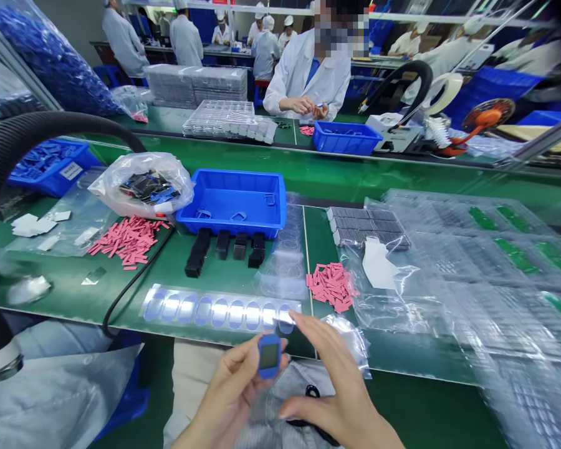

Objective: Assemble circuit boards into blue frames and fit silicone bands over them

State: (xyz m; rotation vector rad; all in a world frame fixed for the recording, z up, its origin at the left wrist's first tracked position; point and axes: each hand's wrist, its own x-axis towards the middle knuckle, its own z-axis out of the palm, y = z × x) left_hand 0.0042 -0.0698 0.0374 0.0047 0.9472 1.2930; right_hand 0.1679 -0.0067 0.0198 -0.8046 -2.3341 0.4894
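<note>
My left hand [229,393] holds up a small device with a blue frame and dark screen [269,356], gripping it by the edges. My right hand [334,390] is spread open beside it, its index fingertip reaching the right end of a strip of clear oval films [219,312] on the green bench. I cannot see anything held in this hand. A small clear plastic bag [350,340] lies just beyond my right wrist, and a pile of pink strips [331,287] lies farther up the bench.
A blue crate [231,202] and several black blocks [222,249] stand ahead, beside a bag of devices [144,187] and pink strips [128,242]. Plastic trays in bags [467,268] cover the right side. A black hose [23,149] arches at left. A co-worker [308,81] sits across the bench.
</note>
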